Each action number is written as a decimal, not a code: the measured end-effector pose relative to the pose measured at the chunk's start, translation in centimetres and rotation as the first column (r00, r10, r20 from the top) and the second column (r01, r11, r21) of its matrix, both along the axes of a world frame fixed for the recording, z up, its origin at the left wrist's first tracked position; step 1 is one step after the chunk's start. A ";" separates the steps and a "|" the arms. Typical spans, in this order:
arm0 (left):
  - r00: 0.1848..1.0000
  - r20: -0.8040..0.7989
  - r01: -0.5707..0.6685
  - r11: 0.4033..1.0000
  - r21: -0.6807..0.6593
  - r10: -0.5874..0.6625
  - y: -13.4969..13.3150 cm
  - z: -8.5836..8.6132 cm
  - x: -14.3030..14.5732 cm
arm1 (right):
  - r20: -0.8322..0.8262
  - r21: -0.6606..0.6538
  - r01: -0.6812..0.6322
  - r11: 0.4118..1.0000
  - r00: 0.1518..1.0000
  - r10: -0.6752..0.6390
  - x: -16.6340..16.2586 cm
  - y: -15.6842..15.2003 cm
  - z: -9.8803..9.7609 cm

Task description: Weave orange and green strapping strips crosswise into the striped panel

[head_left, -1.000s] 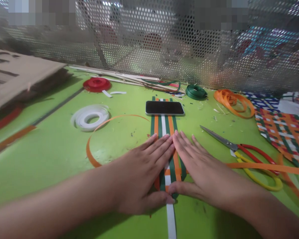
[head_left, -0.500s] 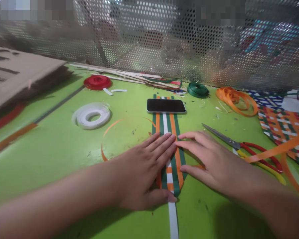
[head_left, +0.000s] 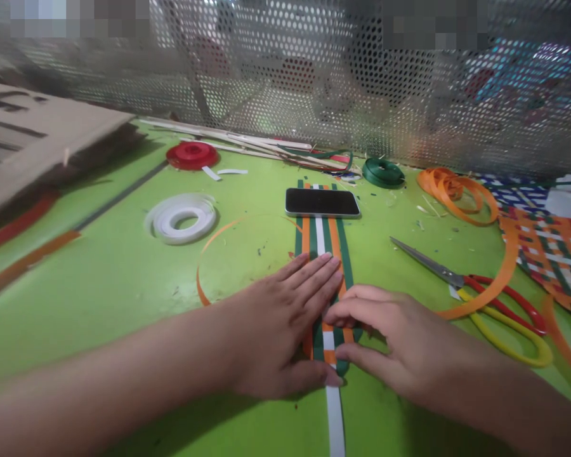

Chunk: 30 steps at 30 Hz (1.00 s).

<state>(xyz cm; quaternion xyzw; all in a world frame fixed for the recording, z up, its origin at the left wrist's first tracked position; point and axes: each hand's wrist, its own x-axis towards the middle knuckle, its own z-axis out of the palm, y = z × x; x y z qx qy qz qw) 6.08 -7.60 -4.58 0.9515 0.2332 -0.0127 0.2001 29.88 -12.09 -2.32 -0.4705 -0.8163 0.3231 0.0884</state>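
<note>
Green, orange and white flat strips [head_left: 319, 235] run lengthwise side by side, with short orange crossings woven near the close end. My left hand [head_left: 285, 311] lies flat over them, fingers stretched toward the far end and thumb across the near end. My right hand [head_left: 385, 336] bends over their right edge, fingertips touching the weave and thumb held apart below. A black-screened phone [head_left: 322, 202] rests across the far part of the strips. One thin orange strip [head_left: 207, 254] curves out from beneath my left hand; another orange strip [head_left: 497, 285] loops behind my right hand.
Red-and-yellow-handled scissors [head_left: 461, 279] lie at the right beside a woven piece [head_left: 556, 254]. Coils of white [head_left: 183, 219], red [head_left: 192, 155], green [head_left: 383, 172] and orange strip [head_left: 457, 190] sit around. Cardboard [head_left: 42, 139] stands left; a perforated metal screen [head_left: 276, 82] borders the back.
My right hand has slid left and nearer, its fingers now more curled over the weave. The orange loop at right has swung round across the scissors. My left hand stays flat.
</note>
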 end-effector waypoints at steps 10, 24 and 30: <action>1.000 -0.017 -0.003 1.000 0.019 0.004 0.0 0.1 0.0 | 0.035 -0.045 0.019 0.999 0.999 -0.018 -0.4 0.0 0.3; 0.996 -0.089 0.017 1.000 0.013 -0.016 -0.1 0.4 0.2 | 0.155 0.245 -0.100 0.964 0.986 0.063 -1.3 -1.3 -0.4; 0.997 -0.077 0.010 1.000 0.005 -0.010 0.1 0.3 0.3 | 0.155 0.189 -0.039 0.981 0.988 0.009 -1.8 -1.6 -0.1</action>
